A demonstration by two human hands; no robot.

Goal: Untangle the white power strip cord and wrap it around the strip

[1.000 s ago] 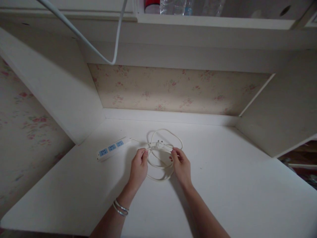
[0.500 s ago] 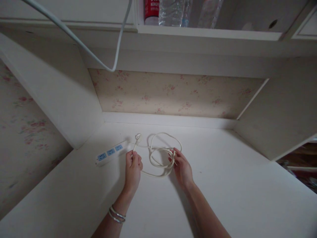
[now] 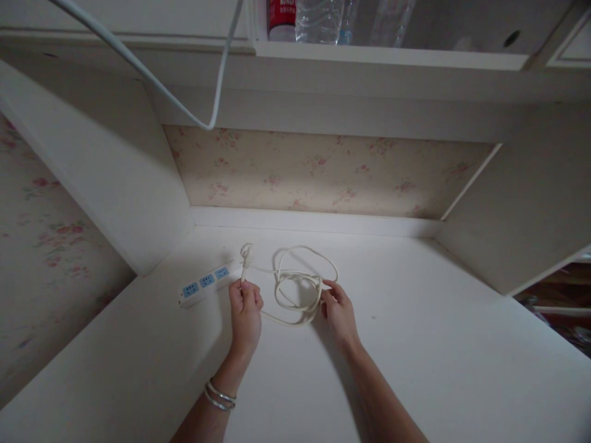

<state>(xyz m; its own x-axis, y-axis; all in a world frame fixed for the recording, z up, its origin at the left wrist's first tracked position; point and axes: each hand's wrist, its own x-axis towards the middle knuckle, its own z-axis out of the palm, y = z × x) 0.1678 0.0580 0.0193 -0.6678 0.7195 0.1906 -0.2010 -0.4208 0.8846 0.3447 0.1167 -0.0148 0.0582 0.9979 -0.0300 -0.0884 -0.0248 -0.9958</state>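
My left hand (image 3: 246, 317) is closed round the cream power cord (image 3: 285, 322) just below its plug (image 3: 247, 253), which sticks up above the fist. Several loose loops of the cord lie between my hands. At the right side of these loops my right hand (image 3: 340, 315) pinches the cord between thumb and fingers; some fingertips are hidden behind it. A white power strip (image 3: 203, 288) with blue sockets lies to the left of my left hand, slanting on the white desktop (image 3: 295, 381).
A pale cable (image 3: 184, 111) hangs down at the upper left. Above the desktop, a shelf (image 3: 392, 55) holds clear plastic bottles (image 3: 318, 21) and a red-labelled bottle (image 3: 282, 18). Side panels (image 3: 530, 203) and a floral back wall (image 3: 318, 169) enclose the desk.
The plug and my left hand have shifted slightly left. The fingers of my right hand have closed in on the loops, which have tightened a little.
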